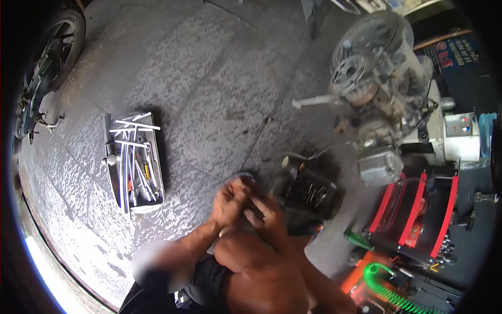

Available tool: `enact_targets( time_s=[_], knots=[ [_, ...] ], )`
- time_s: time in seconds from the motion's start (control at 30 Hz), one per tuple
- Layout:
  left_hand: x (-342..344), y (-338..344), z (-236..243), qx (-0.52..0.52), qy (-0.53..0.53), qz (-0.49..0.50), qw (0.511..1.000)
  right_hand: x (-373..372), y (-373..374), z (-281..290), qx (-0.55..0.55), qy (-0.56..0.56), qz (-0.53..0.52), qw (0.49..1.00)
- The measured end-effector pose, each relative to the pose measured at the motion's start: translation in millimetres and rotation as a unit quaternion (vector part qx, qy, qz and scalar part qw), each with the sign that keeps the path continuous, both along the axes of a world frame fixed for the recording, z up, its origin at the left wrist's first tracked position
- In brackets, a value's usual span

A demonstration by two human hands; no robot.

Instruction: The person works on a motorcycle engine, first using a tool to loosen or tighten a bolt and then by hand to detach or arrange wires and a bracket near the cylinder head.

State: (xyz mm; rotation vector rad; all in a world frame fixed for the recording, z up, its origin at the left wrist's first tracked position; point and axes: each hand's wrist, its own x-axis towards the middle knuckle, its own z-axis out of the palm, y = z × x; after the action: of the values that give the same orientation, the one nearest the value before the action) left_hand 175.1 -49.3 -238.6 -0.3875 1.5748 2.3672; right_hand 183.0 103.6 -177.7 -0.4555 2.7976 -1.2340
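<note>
My left hand (229, 203) and my right hand (265, 210) meet just in front of my bent knee, with their fingers curled closely together. Whatever sits between the fingertips is small and mostly covered, so I cannot make out its kind. To the right of my hands, a black tray (297, 194) holds several small metal pieces that look like bolts. On the floor to the left lies a long tool tray (161, 180) full of T-handle wrenches (137, 127) and other hand tools. A hammer (111, 158) rests along its left side.
An engine (380, 163) with a wheel (366, 39) stands at the upper right. Below it is a tool chest with red-edged drawers (415, 209). A green coiled hose (389, 295) and a green bottle (358, 239) lie lower right. A motorcycle (39, 89) stands far left.
</note>
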Motion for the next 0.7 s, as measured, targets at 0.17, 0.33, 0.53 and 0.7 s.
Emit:
enact_targets(
  time_s=[0.17, 0.33, 0.53, 0.7],
  knots=[
    [17.5, -154.2, -34.1, -0.352, -0.042, 0.238, 0.904, 42.8, 90.8, -48.9, -0.227, -0.207, -0.313, 0.899],
    [16.3, -247.2, -10.4, -0.861, -0.091, 0.15, 0.478, 29.9, 175.1, -85.7, 0.01, -0.145, -0.347, 0.926],
    [-47.0, -109.9, -7.1, -0.559, 0.067, -0.051, 0.825, -55.7, 144.3, -122.9, 0.136, -0.091, -0.239, 0.957],
    [-64.3, 50.5, -40.7, -0.435, 0.05, -0.389, 0.811, -50.0, 145.0, -99.4, 0.117, -0.062, -0.23, 0.964]
  ],
)
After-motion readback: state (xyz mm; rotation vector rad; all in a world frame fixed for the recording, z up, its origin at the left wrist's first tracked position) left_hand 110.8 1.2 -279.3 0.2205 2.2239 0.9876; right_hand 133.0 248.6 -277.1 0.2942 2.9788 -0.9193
